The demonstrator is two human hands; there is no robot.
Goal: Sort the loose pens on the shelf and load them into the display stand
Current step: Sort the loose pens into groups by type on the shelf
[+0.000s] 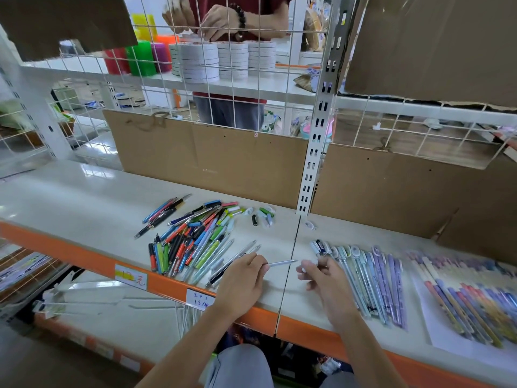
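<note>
A pile of loose pens [193,236] in mixed colours lies on the white shelf [70,197], left of centre. My left hand [242,278] grips a thin uncapped pen [281,263] whose tip points right. My right hand [324,278] is just right of that tip, fingers pinched on a small white cap [309,264]. A sorted row of pale blue and purple pens [372,278] lies to the right of my right hand. Further right, more purple and red pens [470,298] rest on a white sheet. No display stand is visible.
Loose caps [263,215] lie behind the pile. Cardboard panels [207,155] line the shelf back below a wire grid. Behind the grid a person [223,23] handles stacked white tape rolls [200,61]. An orange rail with price labels [131,277] fronts the shelf.
</note>
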